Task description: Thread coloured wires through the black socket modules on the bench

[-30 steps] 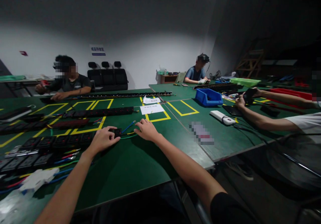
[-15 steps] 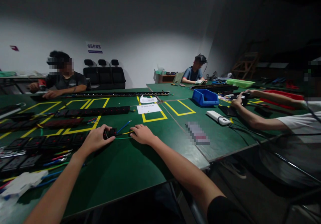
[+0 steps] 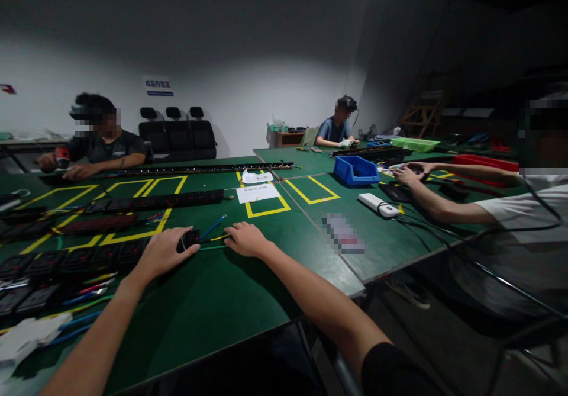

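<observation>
My left hand [image 3: 165, 251] is closed around the right end of a black socket strip [image 3: 126, 250], thumb and fingers on either side of it. Blue, yellow and green wires come out of that end. The blue wire [image 3: 213, 228] sticks up freely, with a metal terminal at its tip. To the right, my right hand [image 3: 247, 240] has its fingers curled down on the end of the yellow wire [image 3: 218, 238]. The green wire [image 3: 213, 248] runs under the same hand, and whether it is gripped too is hidden.
More black socket strips [image 3: 160, 199] and a white part [image 3: 31, 340] with blue wires lie left. Paper sheets [image 3: 258, 193], a blue bin [image 3: 356, 171], a white device [image 3: 378, 205] and a pixelated flat object [image 3: 344, 234] are on the green table. Co-workers sit across and to the right.
The whole scene has shifted slightly left as my view turns right. Both my hands keep nearly the same pose on the strip and the wire.
</observation>
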Motion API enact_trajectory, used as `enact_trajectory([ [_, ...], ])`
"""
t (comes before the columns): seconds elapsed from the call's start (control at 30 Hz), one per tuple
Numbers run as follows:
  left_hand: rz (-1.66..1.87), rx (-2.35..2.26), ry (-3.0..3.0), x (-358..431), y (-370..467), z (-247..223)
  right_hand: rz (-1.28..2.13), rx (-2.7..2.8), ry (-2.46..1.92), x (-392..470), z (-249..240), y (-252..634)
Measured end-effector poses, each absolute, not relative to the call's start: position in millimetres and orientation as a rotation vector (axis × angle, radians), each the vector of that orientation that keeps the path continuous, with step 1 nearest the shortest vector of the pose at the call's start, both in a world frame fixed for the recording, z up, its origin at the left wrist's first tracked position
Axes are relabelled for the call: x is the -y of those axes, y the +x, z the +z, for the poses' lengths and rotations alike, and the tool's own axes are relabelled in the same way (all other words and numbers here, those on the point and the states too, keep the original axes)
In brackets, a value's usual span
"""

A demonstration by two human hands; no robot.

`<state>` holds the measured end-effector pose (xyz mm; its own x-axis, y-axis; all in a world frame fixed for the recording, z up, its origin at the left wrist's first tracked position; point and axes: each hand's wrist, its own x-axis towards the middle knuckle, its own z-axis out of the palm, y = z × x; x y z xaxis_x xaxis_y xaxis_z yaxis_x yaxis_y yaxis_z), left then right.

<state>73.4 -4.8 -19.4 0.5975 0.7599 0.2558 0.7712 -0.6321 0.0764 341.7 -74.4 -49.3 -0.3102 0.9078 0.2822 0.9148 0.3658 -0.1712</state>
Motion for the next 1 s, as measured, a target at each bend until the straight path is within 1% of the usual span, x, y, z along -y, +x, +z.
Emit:
enact_trajectory([
  [1.0, -0.421, 1.259, -2.744, 4.8, 71.2, -24.9, -0.039, 2.326, -1.605, 73.9, -53.1, 342.5],
])
